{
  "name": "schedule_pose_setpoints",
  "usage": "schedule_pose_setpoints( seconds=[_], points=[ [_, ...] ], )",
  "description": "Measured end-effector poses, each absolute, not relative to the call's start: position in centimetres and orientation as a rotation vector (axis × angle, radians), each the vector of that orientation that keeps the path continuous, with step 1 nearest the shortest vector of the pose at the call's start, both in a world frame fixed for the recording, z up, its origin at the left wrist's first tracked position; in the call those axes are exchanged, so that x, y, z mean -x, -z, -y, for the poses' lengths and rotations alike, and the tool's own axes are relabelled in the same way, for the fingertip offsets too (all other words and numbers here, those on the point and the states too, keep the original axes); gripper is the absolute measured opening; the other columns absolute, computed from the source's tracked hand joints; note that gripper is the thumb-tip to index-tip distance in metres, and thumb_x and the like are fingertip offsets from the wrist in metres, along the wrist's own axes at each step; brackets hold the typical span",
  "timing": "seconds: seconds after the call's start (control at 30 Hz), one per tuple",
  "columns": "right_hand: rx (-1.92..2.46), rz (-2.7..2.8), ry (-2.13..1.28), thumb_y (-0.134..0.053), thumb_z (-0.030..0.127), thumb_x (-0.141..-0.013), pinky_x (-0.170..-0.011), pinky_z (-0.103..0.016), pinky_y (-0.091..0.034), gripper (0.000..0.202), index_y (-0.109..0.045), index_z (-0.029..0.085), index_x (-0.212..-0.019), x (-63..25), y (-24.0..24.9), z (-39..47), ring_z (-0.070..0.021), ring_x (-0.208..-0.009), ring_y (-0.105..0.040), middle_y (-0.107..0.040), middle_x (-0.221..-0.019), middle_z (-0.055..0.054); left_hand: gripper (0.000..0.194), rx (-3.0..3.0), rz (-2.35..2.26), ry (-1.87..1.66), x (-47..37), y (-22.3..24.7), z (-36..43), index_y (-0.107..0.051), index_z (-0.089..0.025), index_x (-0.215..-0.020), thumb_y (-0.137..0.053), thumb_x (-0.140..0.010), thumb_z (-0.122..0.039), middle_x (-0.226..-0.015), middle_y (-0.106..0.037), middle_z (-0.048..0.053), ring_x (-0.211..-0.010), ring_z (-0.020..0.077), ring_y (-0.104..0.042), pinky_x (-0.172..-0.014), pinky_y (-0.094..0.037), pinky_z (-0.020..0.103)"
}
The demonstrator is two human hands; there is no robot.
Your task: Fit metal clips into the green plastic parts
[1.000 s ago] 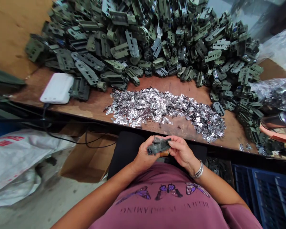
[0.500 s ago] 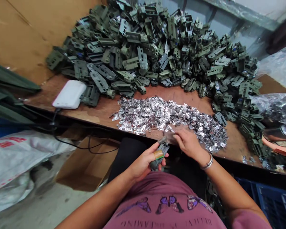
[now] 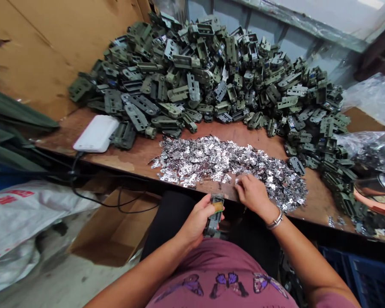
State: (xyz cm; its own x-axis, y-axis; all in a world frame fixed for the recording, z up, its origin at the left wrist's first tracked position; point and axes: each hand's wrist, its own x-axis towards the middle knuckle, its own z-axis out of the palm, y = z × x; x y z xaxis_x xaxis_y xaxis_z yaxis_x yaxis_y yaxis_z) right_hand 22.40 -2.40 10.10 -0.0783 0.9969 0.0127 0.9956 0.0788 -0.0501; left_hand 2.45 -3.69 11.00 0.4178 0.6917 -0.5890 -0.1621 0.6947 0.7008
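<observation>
My left hand (image 3: 199, 216) is closed around a dark green-grey metal housing (image 3: 213, 224), held upright just below the table's front edge. A yellow-orange band (image 3: 218, 207) shows at the thumb tip, across the housing. At the table edge, my right hand (image 3: 253, 193) has its fingers pinched together beside a pile of small silver metal plates (image 3: 208, 156). A tiny bright bit is at its fingertips; whether it is gripped I cannot make out. A few loose plates lie just left of these fingers.
A large heap of green-grey metal housings (image 3: 179, 92) fills the back of the wooden table (image 3: 115, 162). A white box (image 3: 96, 133) with a black cable stands left. Plastic bags (image 3: 372, 98) lie right. Below are a cardboard box (image 3: 112, 231) and a white sack (image 3: 35, 214).
My left hand has turned the housing more upright and lowered it slightly. My right hand has drawn apart from it and now rests at the table edge by the plates.
</observation>
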Motion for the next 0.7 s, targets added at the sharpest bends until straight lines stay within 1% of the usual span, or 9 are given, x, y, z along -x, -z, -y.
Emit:
schedule_pose_setpoints(
  seconds=[0.13, 0.2, 0.27, 0.37, 0.43, 0.5, 0.6, 0.7],
  points=[
    [2.087, 2.278, 0.009, -0.049, 0.024, -0.094, -0.062, -0.028, -0.038, 0.019, -0.061, 0.017, -0.081, -22.3, -9.6, 1.9, -0.0191, -0.078, -0.058, -0.063, -0.086, -0.009, 0.026, -0.648, -1.018, -0.538, -2.6, -11.2, 3.8, -0.058, -0.017, -0.091, -0.066, -0.070, -0.030, -0.074, -0.061, 0.000, -0.057, 0.0103, -0.054, -0.043, -0.040, 0.019],
    [1.996, 2.203, -0.040, -0.051, 0.020, -0.090, -0.061, -0.027, -0.038, 0.017, -0.059, 0.017, -0.076, -22.3, -9.7, 2.1, -0.0172, -0.072, -0.057, -0.063, -0.079, -0.007, 0.025, -0.661, -1.040, -0.546, -2.6, -11.4, 3.8, -0.058, -0.018, -0.090, -0.066, -0.070, -0.031, -0.072, -0.061, -0.001, -0.057, 0.0102, -0.053, -0.045, -0.040, 0.019],
    [1.840, 2.056, -0.185, -0.054, 0.017, -0.085, -0.059, -0.025, -0.039, 0.013, -0.056, 0.018, -0.072, -22.0, -9.9, 3.0, -0.0143, -0.064, -0.055, -0.060, -0.069, -0.003, 0.026, -0.670, -1.039, -0.581, -2.6, -11.5, 3.8, -0.058, -0.018, -0.091, -0.067, -0.070, -0.030, -0.074, -0.062, -0.001, -0.060, 0.0104, -0.054, -0.050, -0.042, 0.020],
    [1.566, 1.793, -0.485, -0.059, 0.018, -0.083, -0.054, -0.022, -0.041, 0.003, -0.057, 0.019, -0.080, -20.7, -10.5, 4.9, -0.0105, -0.055, -0.052, -0.058, -0.064, 0.002, 0.032, -0.702, -0.966, -0.642, -2.7, -11.5, 3.9, -0.059, -0.017, -0.095, -0.070, -0.066, -0.023, -0.084, -0.065, 0.001, -0.072, 0.0121, -0.058, -0.065, -0.047, 0.023],
    [1.429, 1.720, -0.562, -0.062, 0.020, -0.084, -0.054, -0.023, -0.044, 0.006, -0.058, 0.020, -0.088, -19.6, -10.8, 6.0, -0.0108, -0.057, -0.054, -0.060, -0.069, 0.002, 0.034, -0.750, -0.908, -0.663, -2.8, -11.3, 4.0, -0.059, -0.017, -0.097, -0.070, -0.065, -0.019, -0.090, -0.066, 0.002, -0.080, 0.0144, -0.059, -0.074, -0.048, 0.026],
    [1.330, 1.761, -0.520, -0.061, 0.017, -0.086, -0.060, -0.026, -0.049, 0.004, -0.060, 0.020, -0.089, -18.8, -11.0, 6.7, -0.0131, -0.064, -0.059, -0.064, -0.074, -0.001, 0.033, -0.836, -0.894, -0.669, -2.8, -11.0, 4.2, -0.057, -0.017, -0.097, -0.067, -0.065, -0.018, -0.092, -0.064, 0.002, -0.084, 0.0160, -0.058, -0.079, -0.047, 0.028],
    [1.229, 1.834, -0.438, -0.057, 0.013, -0.089, -0.067, -0.029, -0.053, 0.009, -0.062, 0.020, -0.088, -18.2, -11.1, 6.9, -0.0155, -0.074, -0.063, -0.067, -0.079, -0.004, 0.028, -1.013, -0.947, -0.657, -2.7, -10.7, 4.4, -0.055, -0.017, -0.092, -0.064, -0.066, -0.019, -0.086, -0.060, 0.001, -0.083, 0.0167, -0.056, -0.077, -0.045, 0.028],
    [1.198, 1.849, -0.405, -0.057, 0.011, -0.090, -0.069, -0.029, -0.054, 0.011, -0.063, 0.020, -0.091, -18.2, -10.9, 6.9, -0.0160, -0.077, -0.064, -0.068, -0.081, -0.005, 0.026, -1.141, -1.012, -0.636, -2.6, -10.6, 4.6, -0.052, -0.017, -0.090, -0.062, -0.066, -0.021, -0.081, -0.057, -0.001, -0.076, 0.0157, -0.053, -0.071, -0.043, 0.028]
  ],
)
